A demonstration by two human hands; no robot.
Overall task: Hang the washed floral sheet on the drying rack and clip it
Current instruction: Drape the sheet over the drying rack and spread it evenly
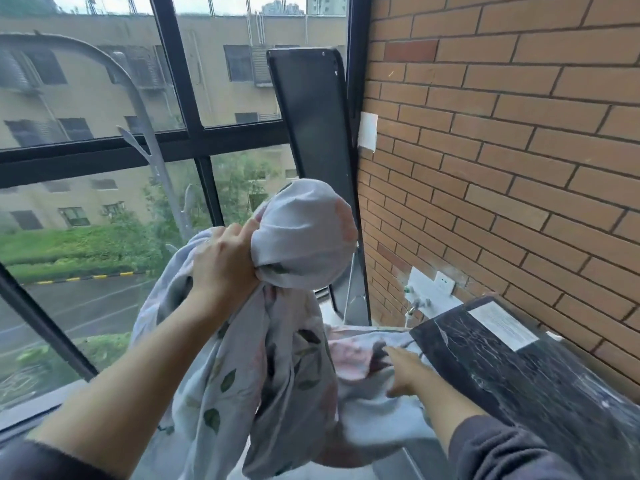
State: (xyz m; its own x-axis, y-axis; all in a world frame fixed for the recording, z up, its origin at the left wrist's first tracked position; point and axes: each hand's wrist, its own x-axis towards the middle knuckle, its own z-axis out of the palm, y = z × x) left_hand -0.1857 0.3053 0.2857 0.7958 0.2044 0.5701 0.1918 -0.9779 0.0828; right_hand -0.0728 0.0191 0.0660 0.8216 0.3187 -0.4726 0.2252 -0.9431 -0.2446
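Nearest the camera are two forearms with dark sleeves pushed back. The right hand (405,374) reaches forward and down with its fingers spread flat, resting on the lower folds of the floral sheet (277,358), not gripping. The left hand (221,261) is raised higher, its fingers clenched tight around a gathered neck of the same sheet, so that a rounded bulge of pale cloth with a pink patch balloons above the fist. The rest of the sheet, pale blue-grey with green leaves and pink blooms, hangs from that fist in loose folds and trails toward a dark marbled lid (519,368) on the right. The lid bears one white label (502,325), its print too small to read. Behind it, on the brick wall (502,150), sit one tap (417,303), one white socket (443,282) and, higher up, one blank white plate (367,130). A dark open window panel (311,133) leans just behind the bulge. One grey curved rack post (145,123) stands before the black-framed window (187,140); beyond lie a road and buildings.
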